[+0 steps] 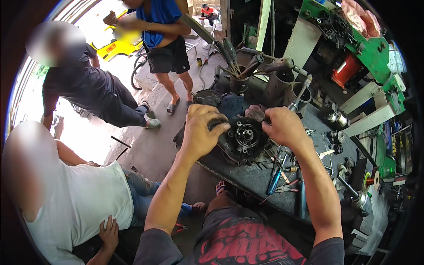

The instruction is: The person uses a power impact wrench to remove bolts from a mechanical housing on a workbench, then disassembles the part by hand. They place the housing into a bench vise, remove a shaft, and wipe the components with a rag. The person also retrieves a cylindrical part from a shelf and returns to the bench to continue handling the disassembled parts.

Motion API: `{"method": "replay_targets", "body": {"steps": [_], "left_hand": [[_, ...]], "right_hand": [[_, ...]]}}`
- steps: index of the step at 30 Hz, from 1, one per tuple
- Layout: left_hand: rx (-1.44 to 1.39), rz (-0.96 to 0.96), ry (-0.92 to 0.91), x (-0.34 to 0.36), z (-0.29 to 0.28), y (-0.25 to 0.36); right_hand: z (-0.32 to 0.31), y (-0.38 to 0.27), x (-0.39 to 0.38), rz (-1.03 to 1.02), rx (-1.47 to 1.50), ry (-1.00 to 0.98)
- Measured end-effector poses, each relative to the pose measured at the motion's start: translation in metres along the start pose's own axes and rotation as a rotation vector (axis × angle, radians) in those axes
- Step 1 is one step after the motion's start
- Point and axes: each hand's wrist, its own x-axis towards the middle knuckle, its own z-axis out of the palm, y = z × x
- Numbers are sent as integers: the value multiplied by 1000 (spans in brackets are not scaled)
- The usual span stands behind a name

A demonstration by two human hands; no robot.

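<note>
A dark round metal housing with bolt lugs and a central shaft inside concentric rings sits on the dark, cluttered workbench. My left hand grips its left side, thumb resting near a dark curved part, fingers bent over it. My right hand is closed at the housing's upper right edge; what lies inside its fingers is mostly hidden. A blue screwdriver, pliers and small loose parts lie just right of and below the housing.
Metal canisters with long tools stand behind the housing. A green steel frame rises at right. Three people are nearby: one in a white shirt close at left, one in dark clothes, one in a blue top. Another sits farther back.
</note>
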Motion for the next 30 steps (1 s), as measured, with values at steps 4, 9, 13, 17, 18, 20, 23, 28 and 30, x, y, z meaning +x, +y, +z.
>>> {"method": "replay_targets", "body": {"steps": [4,9,13,17,18,20,23,28,30], "left_hand": [[-61,-5,60,-1,2,10],[-226,-249,-49,-2,6,19],[-312,-136,77,7,8,26],[-422,-27,302,18,-2,25],[-455,-46,355,16,-8,20],[-498,-188,427,4,-20,0],[-432,-539,430,-32,-16,-48],[-104,-618,7,-75,50,-125],[13,-528,-134,-70,67,-146]], "right_hand": [[6,4,1,9,117,-27],[-2,8,7,-167,214,74],[-3,11,2,-112,269,27],[-1,10,-4,-120,469,136],[-5,9,-6,-75,525,152],[-15,3,-14,-168,481,357],[-30,-16,-47,-221,451,561],[59,-89,-107,-567,465,129],[125,-110,-103,-581,321,-36]]}}
